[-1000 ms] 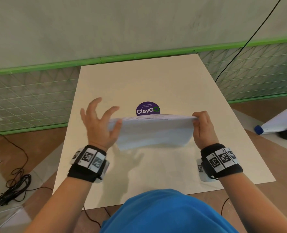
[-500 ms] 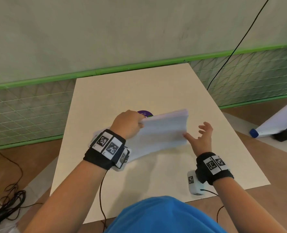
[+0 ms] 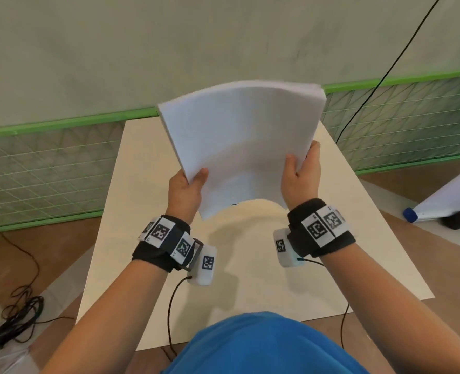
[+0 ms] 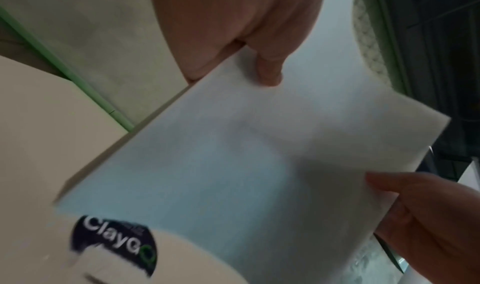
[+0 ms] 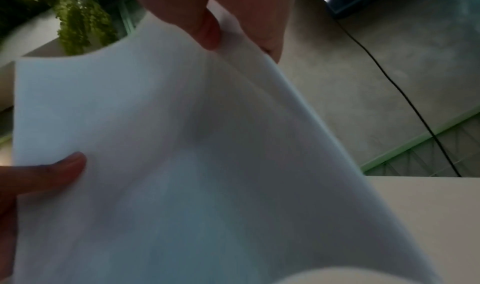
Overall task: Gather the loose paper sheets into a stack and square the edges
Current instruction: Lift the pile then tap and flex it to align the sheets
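Observation:
A stack of white paper sheets (image 3: pixel 242 141) stands upright in the air above the cream table (image 3: pixel 148 211), bowed, with its bottom edge arched clear of the tabletop. My left hand (image 3: pixel 188 187) grips the stack's lower left edge, thumb on the near face. My right hand (image 3: pixel 301 171) grips the lower right edge the same way. In the left wrist view the paper stack (image 4: pixel 233 165) fills the frame with my thumb (image 4: pixel 269 72) on it. In the right wrist view the paper stack (image 5: pixel 182 165) is pinched under my thumb (image 5: pixel 205 27). The sheets' far faces are hidden.
A round purple ClayGo sticker (image 4: pixel 114 241) sits on the table under the stack. A green-framed mesh fence (image 3: pixel 48 168) and grey wall stand behind the table. Black cables (image 3: pixel 10 319) lie on the floor at left. A white roll with a blue cap (image 3: pixel 444 195) lies at right.
The stack was turned from lying flat and low to standing upright and lifted. My right hand, open half a second ago, now grips the right edge; my left moved to the lower left edge.

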